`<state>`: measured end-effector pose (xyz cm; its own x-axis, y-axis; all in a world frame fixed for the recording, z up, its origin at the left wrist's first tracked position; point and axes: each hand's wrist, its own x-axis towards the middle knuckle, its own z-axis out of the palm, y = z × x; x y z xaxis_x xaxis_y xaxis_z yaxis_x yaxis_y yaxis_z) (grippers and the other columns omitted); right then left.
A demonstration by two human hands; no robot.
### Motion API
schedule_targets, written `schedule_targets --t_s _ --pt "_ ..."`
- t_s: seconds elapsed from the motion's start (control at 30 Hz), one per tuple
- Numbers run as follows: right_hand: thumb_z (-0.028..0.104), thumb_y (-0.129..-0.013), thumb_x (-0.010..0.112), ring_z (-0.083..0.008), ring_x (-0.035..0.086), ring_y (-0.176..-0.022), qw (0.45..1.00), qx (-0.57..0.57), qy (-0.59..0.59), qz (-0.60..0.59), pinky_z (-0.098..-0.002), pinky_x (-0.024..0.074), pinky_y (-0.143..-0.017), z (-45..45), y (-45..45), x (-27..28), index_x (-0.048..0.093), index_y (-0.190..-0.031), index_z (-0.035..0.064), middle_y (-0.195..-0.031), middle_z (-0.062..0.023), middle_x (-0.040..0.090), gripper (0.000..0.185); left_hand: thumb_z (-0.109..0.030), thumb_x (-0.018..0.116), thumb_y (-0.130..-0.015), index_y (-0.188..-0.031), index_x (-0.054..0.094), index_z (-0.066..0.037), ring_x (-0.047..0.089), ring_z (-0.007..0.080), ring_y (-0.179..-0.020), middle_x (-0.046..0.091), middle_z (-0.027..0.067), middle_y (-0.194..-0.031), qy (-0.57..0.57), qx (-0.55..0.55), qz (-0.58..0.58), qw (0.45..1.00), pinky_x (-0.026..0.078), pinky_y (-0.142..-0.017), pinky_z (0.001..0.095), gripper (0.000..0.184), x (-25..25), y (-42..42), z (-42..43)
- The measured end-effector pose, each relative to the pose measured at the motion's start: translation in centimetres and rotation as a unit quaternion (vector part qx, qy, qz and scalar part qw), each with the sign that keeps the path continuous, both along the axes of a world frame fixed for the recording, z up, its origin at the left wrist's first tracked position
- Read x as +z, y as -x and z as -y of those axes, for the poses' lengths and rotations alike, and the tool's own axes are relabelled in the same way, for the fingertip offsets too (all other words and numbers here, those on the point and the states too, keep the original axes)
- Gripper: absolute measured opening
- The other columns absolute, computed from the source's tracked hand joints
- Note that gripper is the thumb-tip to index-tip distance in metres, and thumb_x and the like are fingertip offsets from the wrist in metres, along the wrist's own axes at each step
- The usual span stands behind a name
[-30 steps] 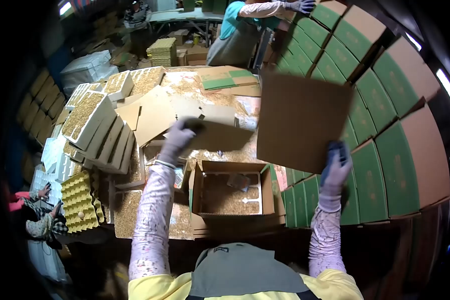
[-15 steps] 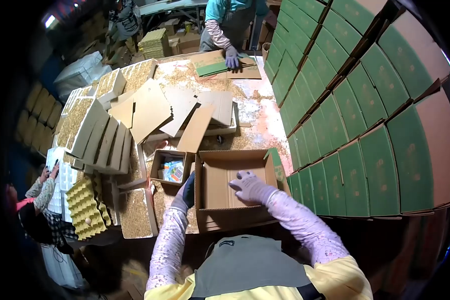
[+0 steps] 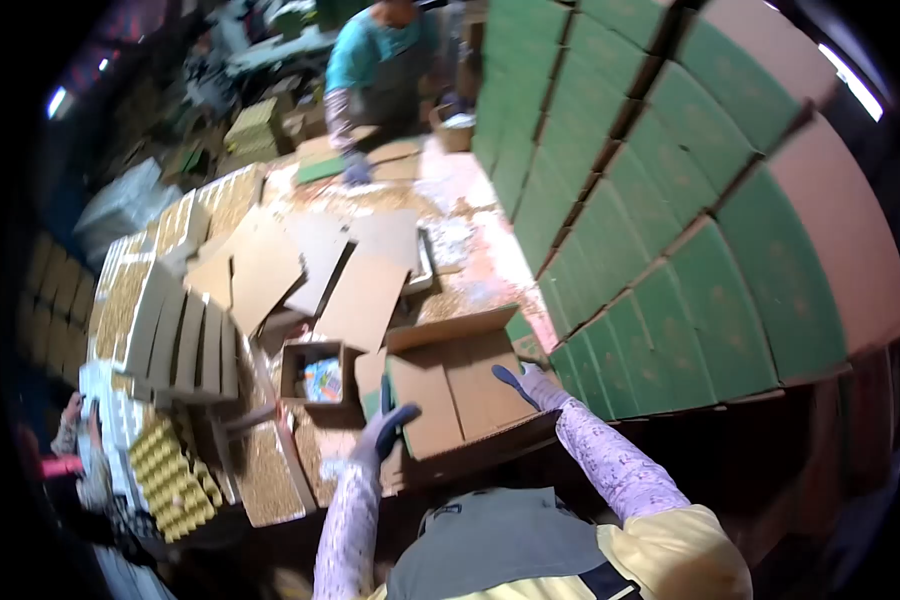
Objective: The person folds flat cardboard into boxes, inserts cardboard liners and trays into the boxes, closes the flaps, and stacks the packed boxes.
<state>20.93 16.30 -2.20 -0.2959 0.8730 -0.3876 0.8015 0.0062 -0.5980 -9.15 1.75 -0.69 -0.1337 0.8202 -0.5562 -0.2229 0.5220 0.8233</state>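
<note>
An open cardboard box (image 3: 460,385) with green sides stands at the near edge of the work table, a flat brown sheet or flaps showing across its inside. My left hand (image 3: 382,425), in a grey and blue glove, is at the box's left side with thumb and fingers apart. At the right side my right hand (image 3: 530,385) has its fingers spread against the box edge. A small box (image 3: 320,374) holding colourful packets is just left of the large one. Beyond it lie loose cardboard sheets (image 3: 360,300).
Green boxes (image 3: 660,300) form a tall wall on the right. White foam trays (image 3: 185,335) are stacked at left, with yellow egg trays (image 3: 173,478) nearer. A co-worker (image 3: 370,80) stands across the table (image 3: 490,240); another person's hands (image 3: 73,408) show far left.
Both hands have shifted to the box's sides, the right one out of its middle. The box looks tilted in the turned view, with its far flap up. The co-worker's hand is still on the far cardboard.
</note>
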Motion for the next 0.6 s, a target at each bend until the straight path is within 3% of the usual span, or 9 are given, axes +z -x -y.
schedule_targets --t_s 0.03,0.07,0.17,0.23,0.27,0.3,0.37,0.43,0.6 --pt "0.063 -0.092 0.051 -0.0316 0.064 -0.103 0.999 0.034 -0.032 -0.003 -0.0404 0.0481 -0.088 -0.7 -1.6 0.1 0.06 -0.118 -0.0067 -0.109 -0.0175 0.069 0.075 -0.045 0.074 -0.078 -0.136 0.051 -0.005 0.06 0.0278 -0.109 0.057 0.0149 -0.128 0.03 -0.006 0.017 0.999 0.049 -0.091 0.0396 0.074 0.8 -0.6 1.3" --pt "0.054 -0.097 0.048 -0.0215 0.065 -0.096 0.985 -0.001 0.065 -0.157 -0.0343 0.05 -0.081 -1.9 -3.4 -2.5 0.062 -0.115 -0.0056 -0.104 -0.0111 0.07 0.064 -0.045 0.073 -0.079 -0.135 0.051 -0.005 0.06 0.0283 -0.108 0.057 0.0152 -0.127 0.031 -0.006 0.044 0.999 0.049 -0.091 0.0399 0.072 2.0 -0.9 2.3" --pt "0.044 -0.1 0.048 -0.0134 0.063 -0.084 0.811 -0.138 0.143 -0.551 -0.0276 0.0494 -0.072 5.8 -6.0 17.0 0.063 -0.119 -0.0017 -0.096 -0.0058 0.069 0.051 -0.045 0.07 -0.081 -0.133 0.052 -0.006 0.06 0.0296 -0.106 0.057 0.0162 -0.125 -0.067 0.002 0.1 0.993 0.049 -0.09 0.0409 0.067 7.5 -1.7 3.1" --pt "0.039 -0.098 0.048 -0.0243 0.066 -0.087 0.877 0.021 -0.294 -0.379 -0.0312 0.0515 -0.074 11.3 -9.1 27.9 0.066 -0.114 -0.0008 -0.104 -0.0142 0.069 0.046 -0.045 0.068 -0.082 -0.131 0.053 -0.006 0.06 0.0305 -0.105 0.057 0.0168 -0.124 -0.159 -0.003 0.097 0.983 0.049 -0.09 0.0416 0.064 12.9 -2.4 1.9" --pt "0.036 -0.096 0.053 -0.0246 0.066 -0.087 0.8 0.133 -0.533 -0.244 -0.0325 0.0517 -0.075 11.5 -13.0 30.2 0.063 -0.117 0.0005 -0.111 -0.0169 0.065 0.042 -0.045 0.066 -0.083 -0.131 0.053 -0.006 0.06 0.0309 -0.104 0.057 0.0172 -0.123 -0.211 -0.009 0.087 0.974 0.049 -0.089 0.042 0.063 16.0 -3.1 0.8" --pt "0.028 -0.096 0.052 -0.0241 0.063 -0.096 0.74 0.018 -0.603 -0.299 -0.0333 0.0496 -0.083 11.5 -15.1 31.4 0.059 -0.121 -0.0022 -0.117 -0.0156 0.062 0.04 -0.045 0.065 -0.084 -0.13 0.054 -0.006 0.06 0.0314 -0.103 0.058 0.0175 -0.123 -0.266 -0.015 0.076 0.961 0.049 -0.089 0.0423 0.062 19.3 -3.7 -0.3" --pt "0.013 -0.097 0.05 -0.0229 0.057 -0.114 0.556 -0.222 -0.693 -0.402 -0.0348 0.0454 -0.099 11.4 -19.2 33.7 0.052 -0.129 -0.0077 -0.13 -0.013 0.057 0.038 -0.045 0.063 -0.085 -0.128 0.055 -0.007 0.06 0.0323 -0.102 0.058 0.0181 -0.121 -0.374 -0.028 0.045 0.926 0.048 -0.089 0.043 0.059 25.8 -5.8 -2.9" --pt "0.01 -0.097 0.055 -0.0211 0.053 -0.12 0.536 -0.266 -0.681 -0.423 -0.0331 0.0405 -0.105 7.5 -25.1 39.0 0.04 -0.145 0.0012 -0.134 -0.0135 0.054 0.052 -0.045 0.061 -0.086 -0.127 0.055 -0.007 0.06 0.0332 -0.101 0.058 0.0188 -0.12 -0.471 -0.037 0.015 0.881 0.048 -0.088 0.0436 0.056 32.1 -8.6 -5.2" --pt "0.025 -0.097 0.058 -0.0183 0.057 -0.112 0.597 -0.246 -0.638 -0.419 -0.0313 0.0439 -0.097 -1.7 -34.3 40.5 0.046 -0.141 0.0038 -0.127 -0.0094 0.059 0.051 -0.046 0.056 -0.09 -0.123 0.057 -0.008 0.061 0.0354 -0.097 0.058 0.0204 -0.117 -0.624 -0.032 -0.103 0.774 0.048 -0.087 0.0453 0.051 42.2 -17.1 -10.1"
